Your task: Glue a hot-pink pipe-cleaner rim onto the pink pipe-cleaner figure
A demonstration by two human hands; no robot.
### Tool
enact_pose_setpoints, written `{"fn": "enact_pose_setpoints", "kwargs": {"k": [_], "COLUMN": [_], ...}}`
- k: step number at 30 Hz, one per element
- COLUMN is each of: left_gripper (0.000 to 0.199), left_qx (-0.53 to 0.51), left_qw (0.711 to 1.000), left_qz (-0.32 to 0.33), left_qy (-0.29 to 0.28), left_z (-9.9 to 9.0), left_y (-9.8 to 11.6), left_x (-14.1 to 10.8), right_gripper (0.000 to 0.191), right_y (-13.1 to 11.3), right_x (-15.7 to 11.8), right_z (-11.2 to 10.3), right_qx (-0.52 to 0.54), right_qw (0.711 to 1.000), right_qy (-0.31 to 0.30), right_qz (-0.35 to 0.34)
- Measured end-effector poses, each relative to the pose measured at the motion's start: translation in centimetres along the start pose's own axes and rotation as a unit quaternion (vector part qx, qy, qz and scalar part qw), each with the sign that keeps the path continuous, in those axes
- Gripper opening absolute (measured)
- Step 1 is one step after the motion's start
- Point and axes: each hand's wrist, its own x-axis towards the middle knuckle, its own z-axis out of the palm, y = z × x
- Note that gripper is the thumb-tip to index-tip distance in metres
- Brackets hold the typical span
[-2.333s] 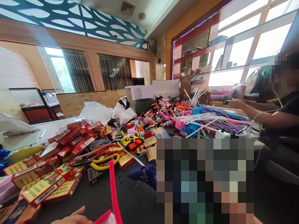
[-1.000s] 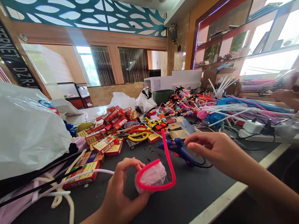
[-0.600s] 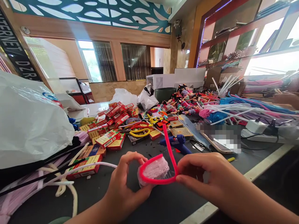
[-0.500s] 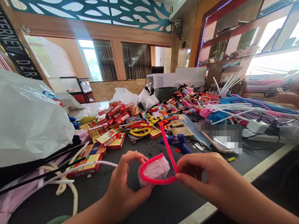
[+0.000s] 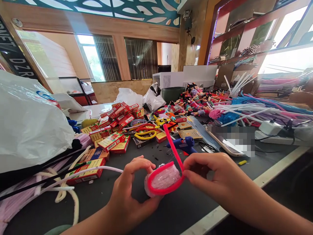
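Observation:
Between the thumb and fingers of my left hand is a small pale pink, fuzzy oval piece with a shiny, clear-looking surface. A bright pink pipe cleaner curves around its edge, and its free end sticks up and away. My right hand pinches that pipe cleaner at the bend, just right of the oval. Behind the hands, a blue glue gun lies on the dark table.
Red and yellow small boxes are heaped at left, beside a white plastic bag. Loose pipe cleaners lie near my left arm. Small dolls, a phone and a power strip sit at right.
My right hand has shifted slightly left and up, bringing the pipe cleaner closer around the oval's right side. The free end now leans further left. The left hand keeps its hold.

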Motion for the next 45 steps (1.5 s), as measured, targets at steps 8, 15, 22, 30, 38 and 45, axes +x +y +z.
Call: {"fn": "enact_pose_setpoints", "kwargs": {"k": [8,15,22,30,38,45], "left_gripper": [0.047,0.048,0.039,0.04,0.038,0.039], "left_qx": [0.017,0.003,-0.03,-0.056,-0.057,-0.052], "left_qw": [0.999,1.0,0.999,0.997,0.997,0.997], "left_qz": [0.034,0.026,-0.02,-0.047,-0.044,-0.049], "left_qy": [0.015,0.016,0.013,0.013,0.019,0.01], "left_z": [0.1,0.2,0.3,0.3,0.2,0.4], "left_y": [0.1,-0.1,0.2,0.3,0.4,0.4], "left_x": [0.4,0.0,-0.2,-0.3,-0.2,-0.1], "right_gripper": [0.02,0.02,0.019,0.016,0.012,0.021], "right_y": [-0.2,0.2,0.4,0.8,0.9,0.9], "right_x": [0.4,0.6,0.7,0.3,0.4,0.6], "right_z": [0.1,0.3,0.5,1.3,1.4,1.4], "right_qx": [-0.006,-0.002,0.013,0.025,0.056,0.057], "right_qw": [1.0,1.0,0.999,0.994,0.992,0.987], "right_qy": [0.02,0.013,0.032,0.073,0.062,0.081], "right_qz": [-0.014,-0.006,-0.031,-0.082,-0.097,-0.126]}}
